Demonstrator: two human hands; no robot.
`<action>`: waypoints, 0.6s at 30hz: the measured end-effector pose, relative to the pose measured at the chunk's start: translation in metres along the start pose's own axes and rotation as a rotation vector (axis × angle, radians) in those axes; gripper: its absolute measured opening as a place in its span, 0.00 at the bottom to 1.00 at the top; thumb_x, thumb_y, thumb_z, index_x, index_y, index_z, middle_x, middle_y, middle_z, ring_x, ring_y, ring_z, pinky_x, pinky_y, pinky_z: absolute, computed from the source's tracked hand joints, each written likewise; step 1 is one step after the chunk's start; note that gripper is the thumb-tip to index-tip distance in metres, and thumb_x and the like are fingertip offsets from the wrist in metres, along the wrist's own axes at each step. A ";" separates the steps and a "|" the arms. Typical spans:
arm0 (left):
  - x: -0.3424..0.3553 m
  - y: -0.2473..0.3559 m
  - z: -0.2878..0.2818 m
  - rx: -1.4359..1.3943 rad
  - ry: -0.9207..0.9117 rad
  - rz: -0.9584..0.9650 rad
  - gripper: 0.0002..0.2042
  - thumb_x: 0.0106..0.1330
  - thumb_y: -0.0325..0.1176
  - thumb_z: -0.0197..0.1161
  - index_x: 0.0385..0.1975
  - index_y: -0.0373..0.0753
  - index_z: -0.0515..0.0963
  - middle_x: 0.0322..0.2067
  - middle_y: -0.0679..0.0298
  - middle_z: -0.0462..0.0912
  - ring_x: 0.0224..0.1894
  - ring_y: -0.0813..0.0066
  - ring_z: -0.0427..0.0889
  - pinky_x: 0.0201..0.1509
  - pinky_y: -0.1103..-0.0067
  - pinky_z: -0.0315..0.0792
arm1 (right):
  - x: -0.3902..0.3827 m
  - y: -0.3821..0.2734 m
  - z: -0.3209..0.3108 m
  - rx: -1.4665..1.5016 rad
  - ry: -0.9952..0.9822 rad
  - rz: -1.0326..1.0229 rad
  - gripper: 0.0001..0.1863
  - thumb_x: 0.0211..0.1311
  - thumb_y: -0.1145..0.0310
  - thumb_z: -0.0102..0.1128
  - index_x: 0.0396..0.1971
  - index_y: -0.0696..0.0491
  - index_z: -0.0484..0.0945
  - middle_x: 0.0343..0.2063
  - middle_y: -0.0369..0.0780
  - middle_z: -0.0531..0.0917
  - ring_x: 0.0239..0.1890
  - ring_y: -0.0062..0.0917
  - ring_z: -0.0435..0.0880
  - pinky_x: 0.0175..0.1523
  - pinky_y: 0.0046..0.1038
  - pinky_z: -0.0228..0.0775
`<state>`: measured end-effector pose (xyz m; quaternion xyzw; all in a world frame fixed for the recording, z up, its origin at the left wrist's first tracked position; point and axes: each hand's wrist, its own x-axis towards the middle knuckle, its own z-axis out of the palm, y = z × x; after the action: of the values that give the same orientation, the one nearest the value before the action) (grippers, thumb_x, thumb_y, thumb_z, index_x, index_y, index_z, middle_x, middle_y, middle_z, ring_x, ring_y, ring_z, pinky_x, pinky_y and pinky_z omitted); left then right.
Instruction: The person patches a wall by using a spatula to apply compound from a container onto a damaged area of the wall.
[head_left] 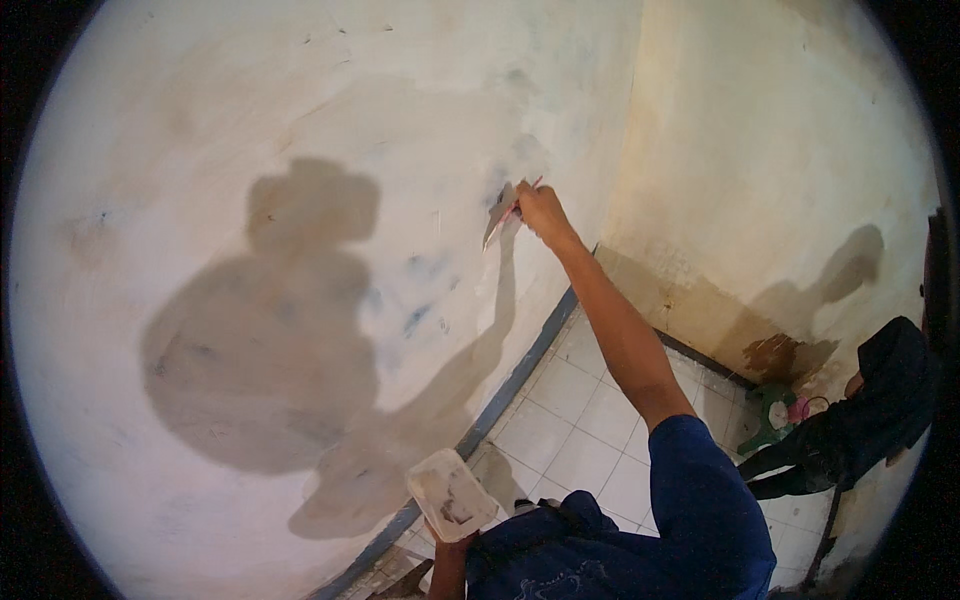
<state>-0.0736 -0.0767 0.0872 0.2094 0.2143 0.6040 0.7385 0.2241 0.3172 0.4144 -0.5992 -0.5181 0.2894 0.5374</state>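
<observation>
My right arm reaches out to the pale wall (440, 150). My right hand (543, 213) is closed on a putty knife (498, 222) with a reddish handle end. Its blade lies at or very near the wall; I cannot tell whether it touches. Low by my body, my left hand (450, 548) grips a whitish, rectangular plastic tub (440, 478) from below. Some greyish residue shows inside the tub. Bluish-grey patches (420, 318) and brownish smears mark the wall around the knife. My shadow falls across it.
The wall meets a second, stained wall (740, 150) in a corner. Dark skirting (520, 375) edges the white tiled floor (570, 415). To the right a person in dark clothes (890, 400) stands near a green object (773, 410) and something pink.
</observation>
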 end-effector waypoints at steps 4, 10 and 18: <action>0.003 0.024 0.039 0.596 0.091 0.032 0.43 0.43 0.41 0.76 0.63 0.44 0.61 0.55 0.57 0.74 0.56 0.65 0.74 0.59 0.63 0.70 | 0.036 -0.026 -0.002 -0.143 0.121 -0.210 0.24 0.60 0.55 0.45 0.14 0.59 0.75 0.14 0.40 0.75 0.17 0.24 0.72 0.24 0.29 0.61; -0.005 0.043 0.014 0.489 0.087 0.020 0.43 0.45 0.42 0.74 0.63 0.45 0.60 0.56 0.58 0.72 0.57 0.65 0.72 0.60 0.63 0.68 | 0.042 -0.113 -0.004 -0.223 0.131 -0.415 0.24 0.58 0.55 0.46 0.14 0.59 0.74 0.14 0.40 0.75 0.18 0.24 0.71 0.26 0.29 0.61; -0.010 0.055 -0.001 0.474 0.084 -0.021 0.41 0.47 0.44 0.71 0.64 0.45 0.59 0.57 0.58 0.70 0.58 0.64 0.71 0.61 0.62 0.66 | -0.027 -0.163 -0.058 0.116 0.050 -0.058 0.23 0.58 0.55 0.43 0.14 0.59 0.74 0.11 0.38 0.69 0.15 0.24 0.65 0.21 0.31 0.55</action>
<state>-0.1195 -0.0762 0.1183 0.3494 0.3830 0.5373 0.6653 0.2175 0.2532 0.5777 -0.5589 -0.5038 0.2883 0.5922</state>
